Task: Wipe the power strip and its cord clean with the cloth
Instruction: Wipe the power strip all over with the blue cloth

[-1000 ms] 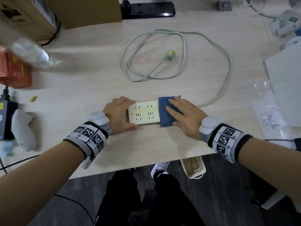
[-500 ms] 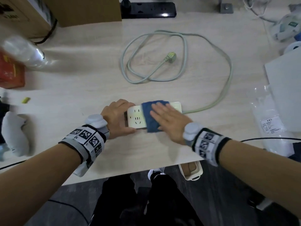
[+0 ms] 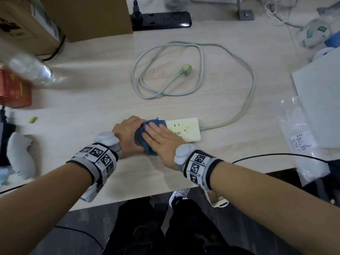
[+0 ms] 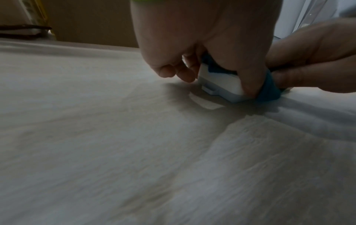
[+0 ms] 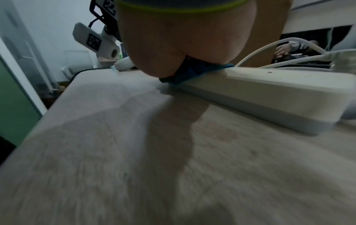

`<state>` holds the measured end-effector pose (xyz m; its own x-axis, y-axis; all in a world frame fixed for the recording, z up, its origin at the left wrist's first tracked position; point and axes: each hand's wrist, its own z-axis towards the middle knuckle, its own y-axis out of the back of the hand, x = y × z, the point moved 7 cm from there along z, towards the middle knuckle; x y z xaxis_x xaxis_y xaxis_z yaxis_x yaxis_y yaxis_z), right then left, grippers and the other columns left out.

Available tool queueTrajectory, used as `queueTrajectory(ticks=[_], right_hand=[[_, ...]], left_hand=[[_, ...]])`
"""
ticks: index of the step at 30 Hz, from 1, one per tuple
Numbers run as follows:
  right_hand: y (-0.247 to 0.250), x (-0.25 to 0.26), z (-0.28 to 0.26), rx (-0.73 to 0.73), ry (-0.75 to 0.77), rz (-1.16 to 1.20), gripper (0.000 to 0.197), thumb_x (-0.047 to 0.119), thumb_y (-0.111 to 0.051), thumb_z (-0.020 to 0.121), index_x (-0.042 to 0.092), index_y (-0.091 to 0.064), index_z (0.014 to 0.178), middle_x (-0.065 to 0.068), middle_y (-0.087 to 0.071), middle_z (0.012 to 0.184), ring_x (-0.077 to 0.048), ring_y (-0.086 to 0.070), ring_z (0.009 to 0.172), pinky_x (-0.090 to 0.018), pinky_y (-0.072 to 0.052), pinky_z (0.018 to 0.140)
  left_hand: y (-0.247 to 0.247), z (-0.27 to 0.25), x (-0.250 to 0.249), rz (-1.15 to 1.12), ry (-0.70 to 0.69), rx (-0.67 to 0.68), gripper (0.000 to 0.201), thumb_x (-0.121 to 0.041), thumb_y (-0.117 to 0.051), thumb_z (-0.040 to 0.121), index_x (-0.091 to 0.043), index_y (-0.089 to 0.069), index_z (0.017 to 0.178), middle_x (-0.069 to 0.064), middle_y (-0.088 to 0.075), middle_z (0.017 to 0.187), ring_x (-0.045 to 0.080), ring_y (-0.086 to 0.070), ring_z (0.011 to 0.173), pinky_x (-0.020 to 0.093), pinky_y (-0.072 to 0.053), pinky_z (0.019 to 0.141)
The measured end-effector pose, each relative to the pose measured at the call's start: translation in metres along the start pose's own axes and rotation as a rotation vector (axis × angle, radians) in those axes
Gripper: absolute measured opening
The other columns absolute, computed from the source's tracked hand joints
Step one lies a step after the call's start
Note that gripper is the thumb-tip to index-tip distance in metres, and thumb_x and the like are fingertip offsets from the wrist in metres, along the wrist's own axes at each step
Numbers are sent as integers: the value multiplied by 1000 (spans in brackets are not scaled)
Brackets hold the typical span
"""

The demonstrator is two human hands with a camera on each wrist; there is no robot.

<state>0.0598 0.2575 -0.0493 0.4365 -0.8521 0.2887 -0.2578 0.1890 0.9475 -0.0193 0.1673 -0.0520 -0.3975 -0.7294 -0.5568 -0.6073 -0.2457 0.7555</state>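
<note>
Strip (image 3: pixel 185 130) lies lengthwise left to right on the desk (image 3: pixel 92 100); left hand (image 3: pixel 127 137) grips its left end; right hand (image 3: pixel 161 142), fingers flat, presses cloth (image 3: pixel 142 134) there; unwiped length and cord (image 3: pixel 244 107) run off to that hand's right.

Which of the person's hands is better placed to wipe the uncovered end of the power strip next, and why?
Right. The right hand already presses the blue cloth flat on the power strip, beside its bare end; the left hand grips the other end, steadying it.
</note>
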Motion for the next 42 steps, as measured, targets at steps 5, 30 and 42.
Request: queueTrajectory(ticks=[5,30,42], right_hand=[[20,-66,-65,5,-66,-77,66,9,-69,83,-1,-40,141,-22,-37,147,-39,-34,136,-50,-22,112],[21,-89,-88,-27,-91,-32,79,24,-76,79,-3,-33,140,-25,-36,147,-40,-33,136,-52,-28,111],[80,-77,-45,-202,-444,623,30,16,-43,86,0,-65,98,-12,-58,105,-19,-55,92,-28,-42,81]], left_hand=[[1,0,1,74,76,86,81,-57,-76,54,-36,-44,126,-14,-47,120,13,-52,100,37,-46,87],[5,-6,-3,99,133,125,75,-57,-72,62,-43,-38,127,-19,-43,121,13,-49,96,31,-42,85],[6,-7,-9,207,118,97,71,-59,-69,61,-44,-39,123,-17,-46,117,12,-50,90,32,-40,81]])
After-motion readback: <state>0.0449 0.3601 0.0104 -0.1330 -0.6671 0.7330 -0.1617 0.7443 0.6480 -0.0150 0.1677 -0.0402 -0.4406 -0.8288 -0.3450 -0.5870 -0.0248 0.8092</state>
